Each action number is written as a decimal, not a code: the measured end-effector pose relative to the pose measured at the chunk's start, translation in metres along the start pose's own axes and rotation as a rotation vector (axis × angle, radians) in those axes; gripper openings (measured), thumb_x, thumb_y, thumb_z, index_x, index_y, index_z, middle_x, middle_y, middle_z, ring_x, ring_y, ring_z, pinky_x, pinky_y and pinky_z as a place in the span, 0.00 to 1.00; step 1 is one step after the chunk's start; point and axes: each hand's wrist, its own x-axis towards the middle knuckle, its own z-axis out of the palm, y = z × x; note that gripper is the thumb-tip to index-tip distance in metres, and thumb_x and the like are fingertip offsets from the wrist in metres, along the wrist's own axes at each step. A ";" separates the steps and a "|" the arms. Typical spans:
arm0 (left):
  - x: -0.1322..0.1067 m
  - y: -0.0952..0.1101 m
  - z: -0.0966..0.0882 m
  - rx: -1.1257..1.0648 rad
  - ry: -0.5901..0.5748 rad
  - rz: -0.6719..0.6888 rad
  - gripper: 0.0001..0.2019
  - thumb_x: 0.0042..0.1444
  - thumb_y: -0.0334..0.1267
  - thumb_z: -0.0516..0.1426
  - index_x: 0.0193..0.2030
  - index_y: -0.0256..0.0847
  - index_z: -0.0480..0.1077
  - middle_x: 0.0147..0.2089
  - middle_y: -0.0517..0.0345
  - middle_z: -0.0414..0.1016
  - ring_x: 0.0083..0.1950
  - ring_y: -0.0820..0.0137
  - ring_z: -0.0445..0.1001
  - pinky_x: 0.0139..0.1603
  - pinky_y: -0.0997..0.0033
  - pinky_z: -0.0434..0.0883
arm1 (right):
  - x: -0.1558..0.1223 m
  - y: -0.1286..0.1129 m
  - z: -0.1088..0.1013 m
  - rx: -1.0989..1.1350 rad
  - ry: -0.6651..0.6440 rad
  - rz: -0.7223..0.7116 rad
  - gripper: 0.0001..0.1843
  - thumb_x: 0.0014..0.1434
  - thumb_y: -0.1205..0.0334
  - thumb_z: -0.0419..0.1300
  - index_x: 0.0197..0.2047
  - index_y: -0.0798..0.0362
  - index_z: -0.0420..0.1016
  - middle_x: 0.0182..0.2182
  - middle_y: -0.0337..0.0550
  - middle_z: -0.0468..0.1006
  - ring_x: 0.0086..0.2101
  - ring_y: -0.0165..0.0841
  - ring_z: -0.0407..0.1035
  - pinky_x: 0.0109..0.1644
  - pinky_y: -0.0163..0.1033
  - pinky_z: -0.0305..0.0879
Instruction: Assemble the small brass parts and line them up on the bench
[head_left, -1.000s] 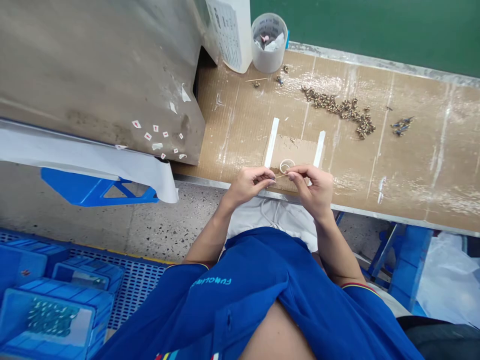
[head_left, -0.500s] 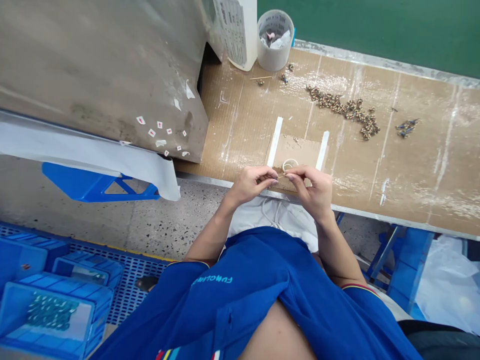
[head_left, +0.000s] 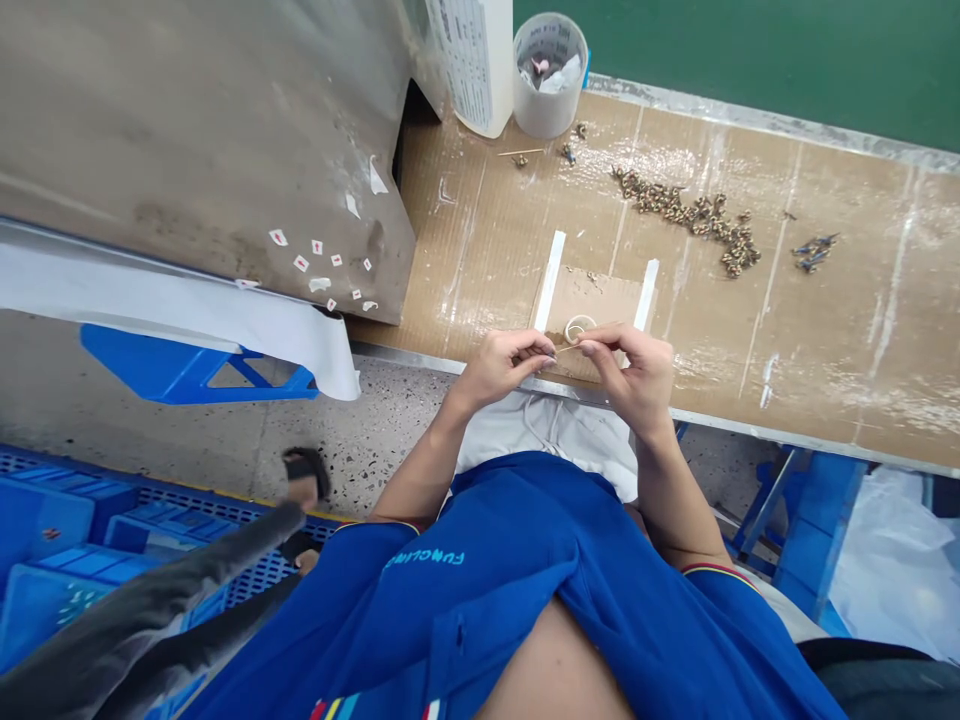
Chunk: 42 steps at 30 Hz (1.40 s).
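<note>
Blue shirt with white lettering, "FUNCLI" legible, rest unclear; white bottle, label print too small to read. Thin tan sliver pinched between fingertips of left hand and right hand; long axis near-horizontal, across body, just above taped cardboard pad on workbench, beside white ring. Brass fittings lie beyond.
</note>
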 end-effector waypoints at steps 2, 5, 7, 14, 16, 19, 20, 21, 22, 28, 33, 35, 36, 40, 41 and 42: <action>0.000 0.000 0.000 -0.011 0.001 -0.008 0.08 0.63 0.38 0.61 0.38 0.35 0.77 0.35 0.53 0.82 0.34 0.72 0.79 0.35 0.75 0.74 | 0.001 0.004 -0.006 0.016 0.087 0.032 0.09 0.66 0.57 0.63 0.35 0.48 0.80 0.30 0.39 0.84 0.31 0.32 0.78 0.35 0.37 0.73; 0.000 -0.001 0.000 -0.030 0.009 -0.015 0.07 0.62 0.38 0.61 0.38 0.35 0.77 0.35 0.53 0.81 0.34 0.72 0.79 0.35 0.75 0.74 | 0.004 0.012 -0.012 0.024 0.171 0.029 0.08 0.66 0.58 0.63 0.35 0.48 0.80 0.30 0.40 0.83 0.32 0.32 0.77 0.34 0.38 0.72; 0.000 0.000 0.000 -0.044 0.010 -0.021 0.07 0.62 0.37 0.61 0.38 0.35 0.77 0.35 0.53 0.81 0.34 0.72 0.79 0.35 0.75 0.74 | 0.004 0.015 -0.010 -0.006 0.145 0.003 0.08 0.66 0.58 0.63 0.34 0.48 0.80 0.31 0.41 0.82 0.34 0.33 0.76 0.34 0.38 0.71; 0.001 0.003 -0.002 -0.008 0.014 -0.022 0.07 0.61 0.38 0.61 0.36 0.36 0.76 0.33 0.54 0.80 0.31 0.73 0.77 0.32 0.77 0.73 | 0.006 0.025 -0.013 -0.066 0.002 0.007 0.09 0.67 0.54 0.61 0.44 0.47 0.81 0.43 0.46 0.81 0.42 0.35 0.76 0.37 0.39 0.73; 0.002 0.004 -0.003 -0.006 0.017 -0.013 0.06 0.61 0.37 0.61 0.37 0.36 0.76 0.33 0.55 0.81 0.31 0.73 0.77 0.30 0.78 0.72 | 0.010 0.040 -0.033 -0.151 0.101 0.053 0.11 0.67 0.53 0.60 0.45 0.48 0.80 0.43 0.46 0.81 0.40 0.34 0.76 0.37 0.38 0.73; 0.003 0.004 -0.002 0.007 0.030 0.004 0.07 0.61 0.39 0.61 0.36 0.36 0.76 0.32 0.56 0.80 0.29 0.75 0.75 0.28 0.79 0.70 | 0.019 0.076 -0.073 -0.380 0.311 0.189 0.11 0.66 0.54 0.58 0.44 0.49 0.79 0.40 0.45 0.81 0.35 0.32 0.75 0.36 0.38 0.72; 0.003 0.003 -0.002 0.012 0.034 0.008 0.08 0.61 0.39 0.61 0.36 0.36 0.76 0.31 0.56 0.80 0.28 0.75 0.75 0.28 0.79 0.70 | 0.022 0.089 -0.085 -0.445 0.358 0.227 0.11 0.66 0.54 0.58 0.42 0.50 0.78 0.39 0.45 0.80 0.34 0.32 0.74 0.36 0.38 0.71; 0.003 0.003 -0.002 0.014 0.036 0.010 0.08 0.61 0.39 0.61 0.36 0.36 0.76 0.31 0.56 0.80 0.28 0.75 0.75 0.28 0.79 0.70 | 0.025 0.101 -0.095 -0.494 0.383 0.257 0.10 0.65 0.55 0.58 0.41 0.51 0.78 0.38 0.45 0.80 0.33 0.32 0.73 0.36 0.39 0.71; 0.003 0.002 -0.002 0.015 0.036 0.010 0.08 0.61 0.39 0.61 0.36 0.36 0.76 0.31 0.56 0.80 0.29 0.75 0.75 0.28 0.79 0.71 | 0.028 0.111 -0.103 -0.525 0.390 0.278 0.09 0.64 0.56 0.58 0.40 0.51 0.78 0.37 0.45 0.80 0.32 0.32 0.73 0.37 0.39 0.71; 0.003 0.001 -0.001 -0.003 0.055 0.001 0.08 0.61 0.40 0.61 0.36 0.36 0.76 0.31 0.55 0.79 0.31 0.73 0.77 0.30 0.78 0.72 | 0.045 0.134 -0.109 -0.557 0.298 0.263 0.06 0.58 0.63 0.60 0.39 0.51 0.77 0.37 0.44 0.79 0.30 0.32 0.70 0.42 0.43 0.72; 0.001 0.002 0.000 -0.002 0.043 -0.019 0.08 0.61 0.39 0.61 0.36 0.36 0.76 0.32 0.55 0.79 0.31 0.74 0.76 0.31 0.78 0.71 | 0.047 0.128 -0.109 -0.528 0.239 0.300 0.09 0.57 0.64 0.61 0.42 0.51 0.78 0.33 0.42 0.76 0.30 0.34 0.69 0.44 0.47 0.72; 0.000 0.002 0.000 -0.013 0.036 -0.024 0.08 0.60 0.39 0.61 0.36 0.36 0.75 0.31 0.55 0.79 0.31 0.74 0.75 0.30 0.78 0.71 | 0.042 0.120 -0.110 -0.521 0.236 0.295 0.10 0.59 0.63 0.60 0.43 0.52 0.79 0.32 0.42 0.74 0.30 0.35 0.69 0.44 0.48 0.73; 0.000 0.001 0.000 -0.018 0.033 -0.023 0.08 0.60 0.39 0.61 0.36 0.35 0.75 0.31 0.55 0.79 0.30 0.74 0.75 0.30 0.78 0.70 | 0.039 0.114 -0.109 -0.516 0.247 0.287 0.11 0.59 0.62 0.60 0.43 0.52 0.80 0.32 0.42 0.73 0.29 0.35 0.69 0.43 0.48 0.73; 0.000 0.002 -0.001 0.009 0.016 0.016 0.06 0.61 0.37 0.60 0.36 0.36 0.75 0.33 0.55 0.79 0.31 0.74 0.74 0.32 0.78 0.71 | 0.015 0.082 -0.100 -0.390 0.287 0.283 0.11 0.60 0.57 0.60 0.40 0.49 0.83 0.33 0.44 0.78 0.30 0.35 0.73 0.39 0.46 0.75; -0.001 0.003 -0.002 0.025 0.012 0.031 0.06 0.61 0.37 0.60 0.36 0.36 0.75 0.33 0.54 0.79 0.32 0.74 0.75 0.32 0.77 0.71 | 0.008 0.072 -0.095 -0.315 0.285 0.297 0.10 0.59 0.56 0.62 0.40 0.49 0.83 0.33 0.44 0.80 0.31 0.36 0.75 0.39 0.46 0.76; -0.001 0.003 -0.002 0.043 0.007 0.044 0.06 0.62 0.36 0.60 0.37 0.36 0.76 0.34 0.54 0.79 0.32 0.74 0.75 0.33 0.77 0.71 | 0.000 0.063 -0.090 -0.228 0.281 0.317 0.10 0.58 0.55 0.64 0.39 0.49 0.83 0.34 0.44 0.82 0.32 0.36 0.77 0.40 0.46 0.77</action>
